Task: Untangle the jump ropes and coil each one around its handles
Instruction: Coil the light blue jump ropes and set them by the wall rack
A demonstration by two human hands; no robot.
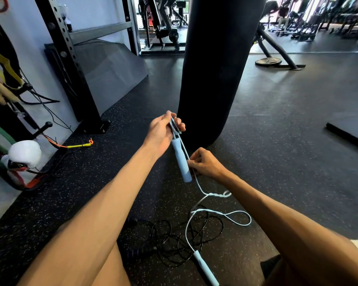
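Gripping a bundle of light blue rope (174, 126) loops, the left hand (162, 133) is working out in front of the body. Its fingers (179, 125) are curling tight round the loops. A light blue handle (181, 162) is hanging just below those fingers and tilting down toward the right hand (206, 164). The handle's upper end is meeting the loops at the heel of the left palm.

The right hand is closing on the same rope. Its fingertips (191, 162) are pinching one strand beside the lower half of the handle and touching the handle's side, with the remaining fingers folding inward. From that pinch the strand is running up along the handle to the left fingers. It is also running down past the handle's end to the floor (277, 141).

Below the right fingers the rope is trailing in loose curves over the speckled floor, with one open loop lying out to the right. It is ending at a second light blue handle (205, 267), which is lying flat near the lower edge of view, well apart from both hands.

A black jump rope (174, 240) is lying in a tangled heap directly below the hands, and the blue strand is crossing over it. Its dark handle (133, 253) is resting at the heap's left side, next to the left forearm. Beyond the left fingers a black punching bag (219, 69) is hanging.
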